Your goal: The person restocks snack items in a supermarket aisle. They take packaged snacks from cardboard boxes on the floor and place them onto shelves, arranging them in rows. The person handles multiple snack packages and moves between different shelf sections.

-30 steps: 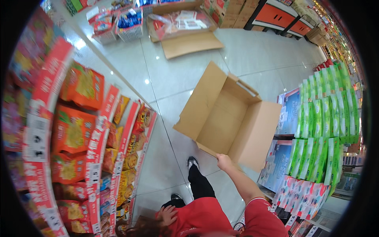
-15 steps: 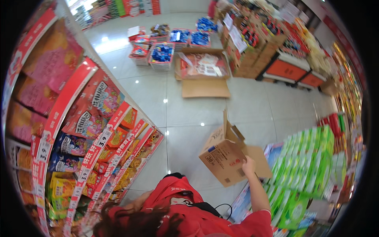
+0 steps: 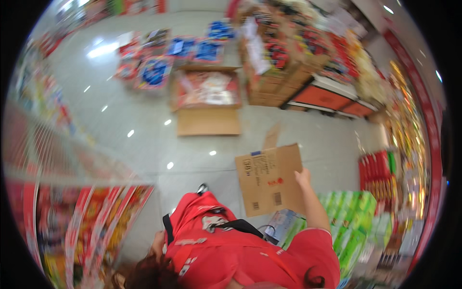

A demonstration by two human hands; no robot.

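Note:
My right hand (image 3: 302, 177) grips a brown cardboard box (image 3: 262, 185) at its right side. The box hangs to the right of my red clothing, its printed face toward me and a flap standing up at the top. Down at my left side is my left hand (image 3: 157, 241), blurred and partly behind my body, so its fingers are unclear. Green packs (image 3: 351, 216) are stacked beside my right arm.
A snack rack (image 3: 86, 226) stands at left. Ahead lie an open carton (image 3: 208, 120) and several baskets of packets (image 3: 154, 72) on the tiled floor (image 3: 144, 149). Stacked cartons and an orange-fronted counter (image 3: 317, 96) are at upper right, long shelves (image 3: 404, 144) at far right.
My view has swung up and around, showing more of the shop ahead. The held box has turned from showing its inside to showing a printed face. The snack rack has shifted behind me.

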